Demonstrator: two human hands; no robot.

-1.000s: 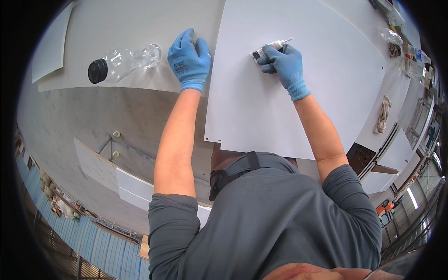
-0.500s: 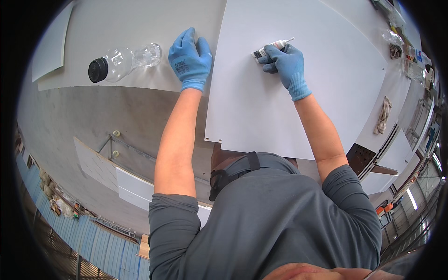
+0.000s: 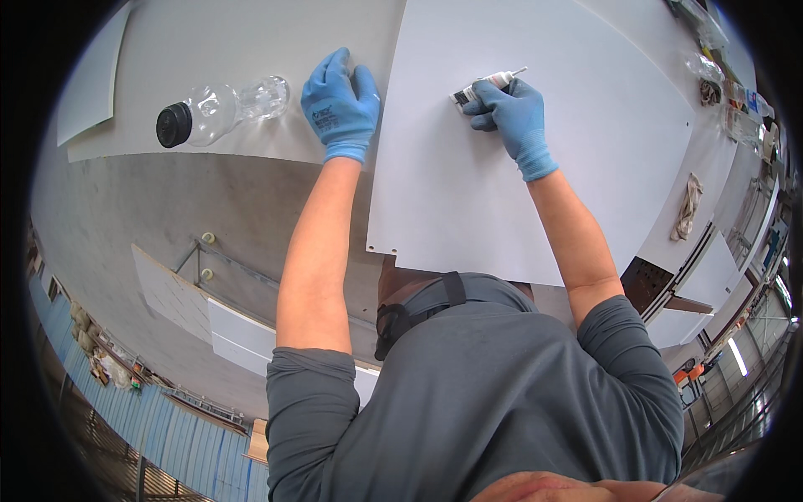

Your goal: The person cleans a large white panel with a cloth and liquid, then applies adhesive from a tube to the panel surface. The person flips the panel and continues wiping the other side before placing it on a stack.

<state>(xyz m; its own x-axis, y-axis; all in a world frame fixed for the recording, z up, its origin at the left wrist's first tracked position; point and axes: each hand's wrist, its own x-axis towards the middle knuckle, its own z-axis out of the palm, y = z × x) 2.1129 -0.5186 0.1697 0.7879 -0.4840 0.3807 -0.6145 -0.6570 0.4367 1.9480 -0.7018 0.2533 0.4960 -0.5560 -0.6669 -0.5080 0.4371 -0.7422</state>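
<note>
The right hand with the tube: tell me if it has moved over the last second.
No. The right hand and tube keep their spot on the white sheet.

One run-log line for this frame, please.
left hand flat on table beside white panel | right hand holds small tube on panel | clear bottle lying left

We see a pale grey table (image 3: 251,33) filling the upper frame. On it, a large white sheet (image 3: 535,184) covers the centre and right; a clear plastic bottle (image 3: 222,109) with a black cap lies on its side at upper left, and a crumpled rag (image 3: 688,207) at right.
</note>
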